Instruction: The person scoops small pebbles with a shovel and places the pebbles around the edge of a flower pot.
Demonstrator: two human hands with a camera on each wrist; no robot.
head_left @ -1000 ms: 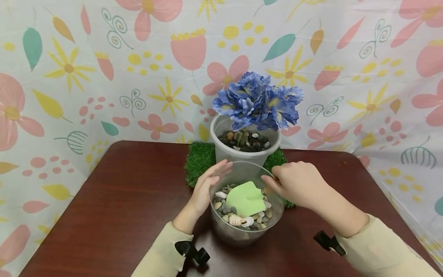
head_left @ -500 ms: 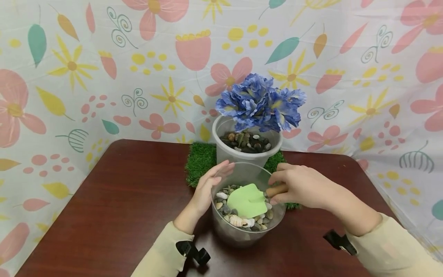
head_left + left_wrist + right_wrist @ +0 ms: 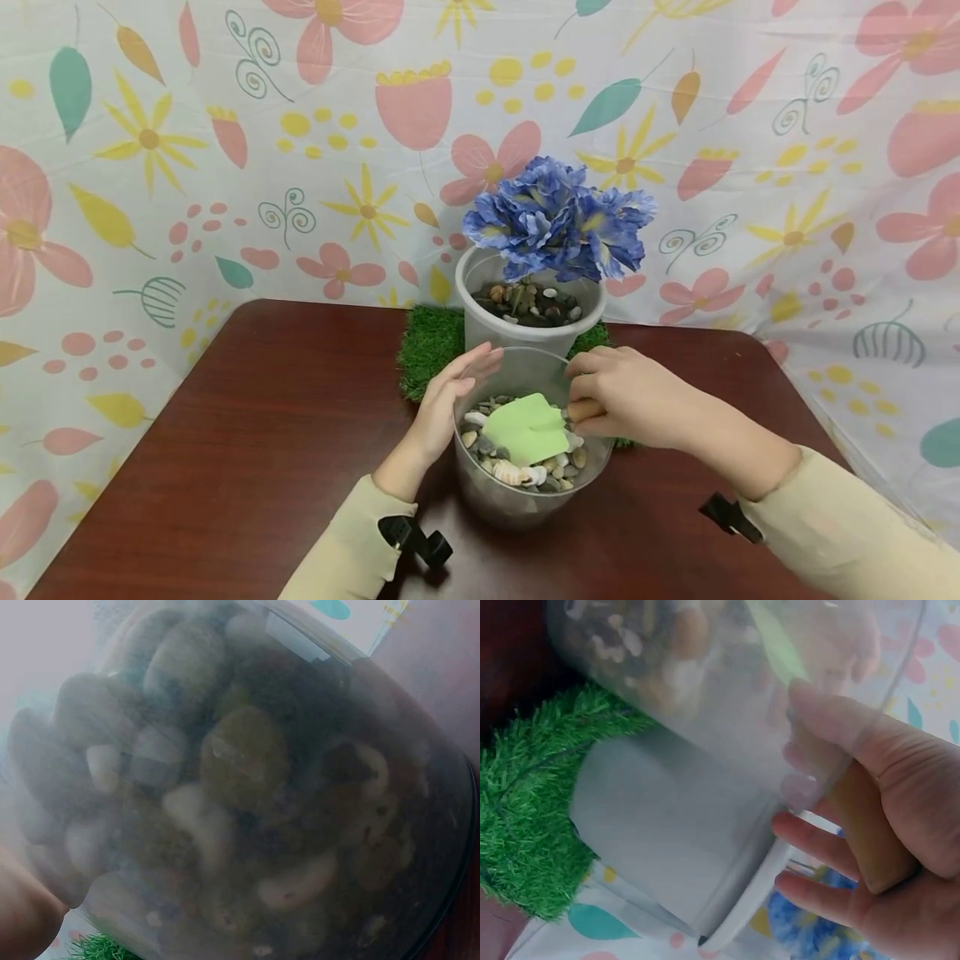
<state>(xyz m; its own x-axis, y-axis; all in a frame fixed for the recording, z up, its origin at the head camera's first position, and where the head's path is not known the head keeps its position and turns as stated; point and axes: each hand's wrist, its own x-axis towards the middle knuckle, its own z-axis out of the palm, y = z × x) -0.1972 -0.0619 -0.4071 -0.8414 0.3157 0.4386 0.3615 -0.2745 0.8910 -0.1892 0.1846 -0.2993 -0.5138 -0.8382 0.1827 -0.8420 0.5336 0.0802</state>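
A clear plastic bucket (image 3: 498, 504) stands on the table, partly filled with pebbles (image 3: 577, 458) and seashells (image 3: 506, 472). Against its left side rests my left hand (image 3: 441, 417), fingers extended along the rim. My right hand (image 3: 633, 396) reaches over the right rim and grips a small trowel by its wooden handle (image 3: 866, 825). The light green blade (image 3: 525, 429) of the trowel lies over the stones inside. In the left wrist view, the hazy bucket wall (image 3: 360, 697) fills most of the picture, with stones behind it.
Behind the bucket stands a grey-white flowerpot (image 3: 517, 337) with blue artificial flowers (image 3: 558, 221) and dark pebbles. Artificial grass (image 3: 431, 350) lies beneath it. The brown table (image 3: 300, 433) meets a floral-patterned cloth (image 3: 337, 167) at the back.
My right hand has turned from a knuckles-up hold above the rim to a lower hold on the trowel handle. The blade has shifted slightly; my left hand stays on the bucket.
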